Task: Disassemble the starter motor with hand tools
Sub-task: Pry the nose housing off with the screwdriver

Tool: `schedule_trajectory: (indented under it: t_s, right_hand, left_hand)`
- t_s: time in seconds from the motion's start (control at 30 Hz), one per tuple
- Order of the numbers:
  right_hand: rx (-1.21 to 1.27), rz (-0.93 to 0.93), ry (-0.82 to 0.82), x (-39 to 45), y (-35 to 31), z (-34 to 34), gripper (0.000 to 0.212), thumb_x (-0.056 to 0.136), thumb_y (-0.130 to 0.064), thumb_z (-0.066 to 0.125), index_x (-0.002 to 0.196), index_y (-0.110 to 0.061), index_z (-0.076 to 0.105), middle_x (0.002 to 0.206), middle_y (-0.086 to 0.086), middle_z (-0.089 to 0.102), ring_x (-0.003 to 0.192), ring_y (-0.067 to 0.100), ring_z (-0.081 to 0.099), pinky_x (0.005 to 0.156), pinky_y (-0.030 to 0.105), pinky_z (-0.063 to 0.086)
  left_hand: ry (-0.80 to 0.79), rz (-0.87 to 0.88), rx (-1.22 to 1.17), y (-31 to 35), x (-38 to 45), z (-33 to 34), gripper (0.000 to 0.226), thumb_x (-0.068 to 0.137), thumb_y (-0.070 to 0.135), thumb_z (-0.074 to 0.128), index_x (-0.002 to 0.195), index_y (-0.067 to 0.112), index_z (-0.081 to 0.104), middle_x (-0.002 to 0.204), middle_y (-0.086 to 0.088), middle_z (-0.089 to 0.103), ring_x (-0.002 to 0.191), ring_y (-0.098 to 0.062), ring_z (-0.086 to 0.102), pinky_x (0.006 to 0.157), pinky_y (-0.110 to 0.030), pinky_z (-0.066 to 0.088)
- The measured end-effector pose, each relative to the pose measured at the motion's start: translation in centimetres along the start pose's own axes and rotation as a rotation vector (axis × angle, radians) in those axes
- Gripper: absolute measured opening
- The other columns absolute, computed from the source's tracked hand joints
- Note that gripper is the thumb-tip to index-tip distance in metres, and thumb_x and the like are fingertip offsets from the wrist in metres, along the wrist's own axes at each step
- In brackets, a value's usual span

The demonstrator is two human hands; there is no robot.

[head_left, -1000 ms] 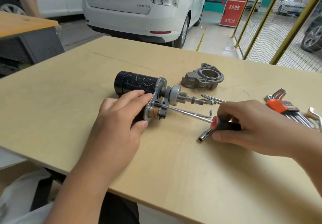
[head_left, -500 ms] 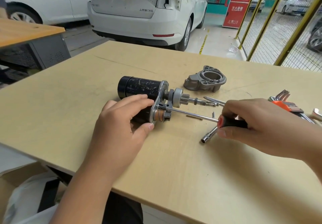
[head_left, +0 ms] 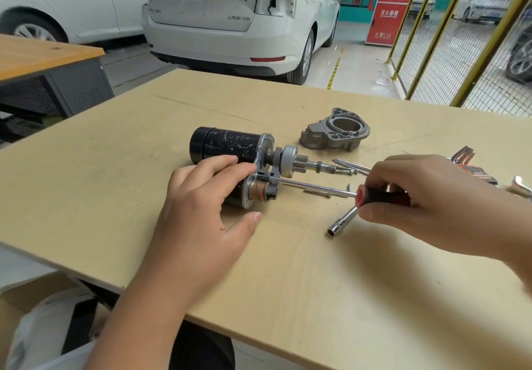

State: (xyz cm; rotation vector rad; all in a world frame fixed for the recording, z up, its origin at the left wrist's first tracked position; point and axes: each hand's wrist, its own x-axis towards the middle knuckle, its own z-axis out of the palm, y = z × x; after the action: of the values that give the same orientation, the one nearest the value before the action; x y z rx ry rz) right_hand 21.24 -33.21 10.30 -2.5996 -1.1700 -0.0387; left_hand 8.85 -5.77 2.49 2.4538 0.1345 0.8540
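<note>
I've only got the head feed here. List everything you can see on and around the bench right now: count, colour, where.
starter motor: one, black body, bench centre, lying on its side
nose housing: one, grey, behind the motor's pinion end, detached
screwdriver: one, black-and-red handle, tip at the motor's plate
socket extension: one, silver, below the screwdriver handle
long bolts: a few, silver, right of the pinion
hex keys: one set, orange holder, right edge
bench: one, pale wood
cars: two white, behind
left hand: steadies the motor
right hand: grips the screwdriver
</note>
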Motion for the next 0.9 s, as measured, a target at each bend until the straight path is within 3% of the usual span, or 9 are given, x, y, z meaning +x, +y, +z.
schedule_trajectory:
  t_s: [0.17,0.27,0.33,0.4,0.53,0.67,0.73,0.8,0.9]
  right_hand:
    - [-0.035,0.054,0.007,0.1,-0.2,0.6,0.036,0.072,-0.062,0.063,0.090,-0.037,0.044,0.067,-0.010,0.058,0.063,0.009,0.053,0.056,0.035,0.042]
    - [0.014,0.065,0.031,0.1,-0.2,0.4,0.028,0.071,-0.057,0.070,0.089,-0.041,0.055,0.069,-0.015,0.065,0.069,0.005,0.059,0.052,0.027,0.042]
    - [0.027,0.034,0.022,0.0,0.1,0.2,0.022,0.078,-0.056,0.064,0.085,-0.036,0.065,0.072,-0.014,0.066,0.072,0.006,0.060,0.059,0.025,0.046]
    - [-0.033,-0.004,0.003,0.0,0.2,0.1,0.033,0.080,-0.060,0.055,0.077,-0.029,0.067,0.071,-0.006,0.061,0.076,0.008,0.057,0.059,0.024,0.042]
    - [-0.066,0.010,0.045,0.0,-0.1,0.2,0.025,0.073,-0.055,0.067,0.077,-0.034,0.057,0.073,-0.013,0.054,0.082,0.001,0.053,0.057,0.023,0.034]
    - [-0.095,0.028,0.037,-0.1,-0.2,0.5,0.032,0.075,-0.055,0.068,0.082,-0.035,0.044,0.065,-0.012,0.056,0.068,0.008,0.054,0.055,0.030,0.042]
    - [-0.057,0.031,0.036,-0.1,-0.1,0.5,0.030,0.073,-0.056,0.069,0.081,-0.038,0.047,0.065,-0.013,0.060,0.071,0.006,0.056,0.053,0.025,0.040]
    - [0.027,0.028,0.012,-0.1,-0.2,0.3,0.022,0.074,-0.056,0.069,0.082,-0.039,0.057,0.069,-0.021,0.065,0.071,0.004,0.059,0.061,0.022,0.045]
    - [0.047,-0.014,-0.033,0.0,0.0,0.1,0.018,0.083,-0.048,0.064,0.076,-0.031,0.064,0.068,-0.010,0.063,0.069,0.011,0.057,0.061,0.023,0.044]
  left_hand:
    - [-0.113,0.035,0.097,0.5,-0.2,0.2,0.071,0.081,0.048,0.077,0.145,0.055,0.046,0.152,0.022,0.036,0.142,-0.005,0.022,0.105,-0.031,0.039]
    - [-0.130,0.022,0.114,0.6,-0.3,0.1,0.073,0.083,0.050,0.073,0.149,0.053,0.040,0.155,0.020,0.032,0.145,-0.009,0.020,0.110,-0.039,0.043]
    - [-0.139,0.020,0.131,0.7,-0.3,0.2,0.076,0.085,0.051,0.070,0.153,0.051,0.036,0.158,0.018,0.028,0.148,-0.009,0.017,0.114,-0.037,0.036]
    - [-0.151,0.012,0.140,0.9,-0.3,0.3,0.077,0.087,0.051,0.069,0.154,0.051,0.033,0.161,0.015,0.024,0.150,-0.010,0.013,0.116,-0.036,0.029]
    - [-0.161,-0.014,0.137,1.1,-0.3,0.3,0.073,0.088,0.049,0.069,0.153,0.052,0.036,0.164,0.014,0.021,0.151,-0.008,0.010,0.117,-0.037,0.026]
    - [-0.163,-0.026,0.124,1.1,-0.4,0.2,0.073,0.087,0.052,0.066,0.153,0.054,0.035,0.163,0.018,0.019,0.151,-0.005,0.008,0.115,-0.034,0.025]
    - [-0.163,-0.031,0.130,1.2,-0.4,0.2,0.076,0.088,0.052,0.065,0.156,0.053,0.032,0.165,0.015,0.019,0.152,-0.006,0.007,0.117,-0.036,0.025]
    - [-0.156,-0.032,0.133,1.2,-0.4,0.3,0.077,0.088,0.051,0.066,0.157,0.051,0.032,0.167,0.011,0.021,0.154,-0.008,0.006,0.119,-0.038,0.024]
    - [-0.141,-0.033,0.115,1.2,-0.4,0.4,0.074,0.088,0.048,0.068,0.156,0.048,0.038,0.167,0.009,0.024,0.154,-0.008,0.008,0.119,-0.036,0.022]
